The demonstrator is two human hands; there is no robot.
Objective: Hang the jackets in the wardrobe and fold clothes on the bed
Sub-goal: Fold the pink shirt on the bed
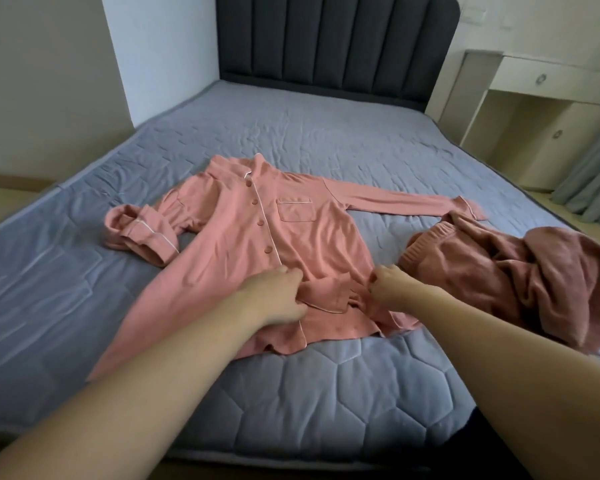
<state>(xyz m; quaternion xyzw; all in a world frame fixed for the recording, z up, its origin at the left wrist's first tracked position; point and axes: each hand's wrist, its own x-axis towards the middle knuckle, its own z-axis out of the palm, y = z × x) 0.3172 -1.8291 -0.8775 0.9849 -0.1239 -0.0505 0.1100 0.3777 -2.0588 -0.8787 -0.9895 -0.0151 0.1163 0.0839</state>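
A pink button-up pajama shirt (305, 237) with white piping lies face up on the blue quilted bed (326, 393). Its right sleeve stretches out flat; its left sleeve is bunched near the cuff (142, 237). My left hand (274, 296) pinches the rumpled fabric near the lower front hem. My right hand (392, 285) grips the same bunched fold from the right side. A darker pink knitted garment (520, 275) lies crumpled to the right of the shirt, near the bed's right edge.
A dark padded headboard (336, 43) stands at the far end of the bed. A cream cabinet with drawers (548, 109) and a grey curtain (593, 174) are at the right. A wall runs along the left side.
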